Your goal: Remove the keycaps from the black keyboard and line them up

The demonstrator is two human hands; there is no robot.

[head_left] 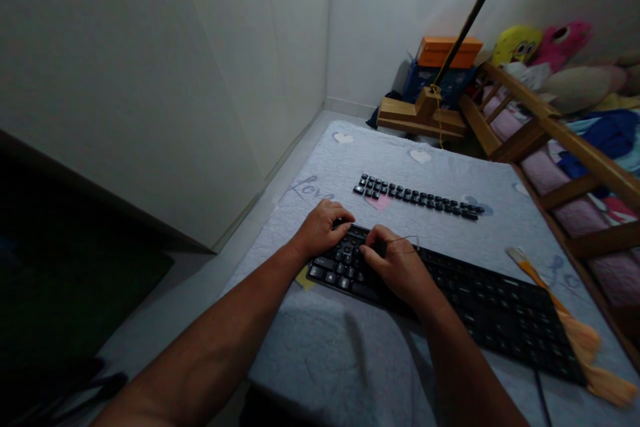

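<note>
A black keyboard [480,300] lies at a slant on the cloth-covered surface, some key positions at its upper left bare of caps. My left hand [324,230] is closed over its far left corner, thumb on the top edge. Over the left part of the keys, my right hand [397,263] is in a pinch, with a thin bent wire [413,240] sticking out of it. Its fingertips reach down to the keys, and what lies under them is hidden. Beyond the keyboard, loose black keycaps [415,196] stand in rows on the cloth.
A brush [520,260] and an orange cloth [583,340] lie by the keyboard's right end. Its cable [541,397] runs toward me. A wooden rail [575,133] borders the right side, a pale cabinet [215,67] the left. A wooden stand [423,110] is at the back.
</note>
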